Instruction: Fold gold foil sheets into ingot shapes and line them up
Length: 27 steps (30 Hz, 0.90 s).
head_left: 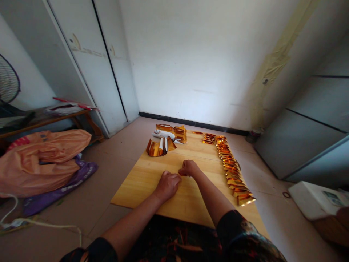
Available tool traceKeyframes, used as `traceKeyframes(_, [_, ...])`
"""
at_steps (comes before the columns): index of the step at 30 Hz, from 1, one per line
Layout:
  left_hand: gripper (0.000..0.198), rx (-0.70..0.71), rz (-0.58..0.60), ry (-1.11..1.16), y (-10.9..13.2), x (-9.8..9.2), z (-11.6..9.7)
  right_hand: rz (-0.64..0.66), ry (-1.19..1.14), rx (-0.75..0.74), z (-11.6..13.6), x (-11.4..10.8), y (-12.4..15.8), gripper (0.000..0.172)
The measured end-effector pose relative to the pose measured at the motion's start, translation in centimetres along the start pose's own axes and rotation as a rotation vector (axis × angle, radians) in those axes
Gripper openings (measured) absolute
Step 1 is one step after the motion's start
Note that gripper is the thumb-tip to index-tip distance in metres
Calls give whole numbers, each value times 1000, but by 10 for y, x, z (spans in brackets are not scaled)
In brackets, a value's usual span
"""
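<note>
My left hand and my right hand rest side by side near the middle of a light wooden board on the floor. Both have their fingers curled and pressed together where they meet. What they pinch is too small to make out. A long row of folded gold foil pieces runs along the board's right side. Beyond the hands lie a curled bundle of gold foil sheets and a stack of gold foil.
Orange and purple plastic bags lie on the floor at left, by a low wooden bench and a white cable. White cabinet doors and a wall stand behind. A white box sits at right.
</note>
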<state>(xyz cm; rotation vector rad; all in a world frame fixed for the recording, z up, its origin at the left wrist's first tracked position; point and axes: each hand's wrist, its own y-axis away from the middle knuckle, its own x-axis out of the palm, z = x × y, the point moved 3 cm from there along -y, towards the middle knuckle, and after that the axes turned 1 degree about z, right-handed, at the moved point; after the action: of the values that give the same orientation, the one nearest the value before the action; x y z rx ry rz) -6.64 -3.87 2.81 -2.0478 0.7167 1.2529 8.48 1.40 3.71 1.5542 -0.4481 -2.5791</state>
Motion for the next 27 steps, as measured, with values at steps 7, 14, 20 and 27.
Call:
traceKeyframes(7, [22,-39,27,-38,-9,-3,-2,22,-176,29,-6,4,-2,5])
traceKeyframes(14, [22,-25,-49,65,-31,10,15,-25,-430,0,-24,-1,16,9])
traceKeyframes(20, [18,-8,-47,75,-38,16,25,-29,-811,-49,-43,1,29,9])
traceKeyframes(27, [18,14,-80,78,-36,15,23,-115,-494,-233,-45,2,35,11])
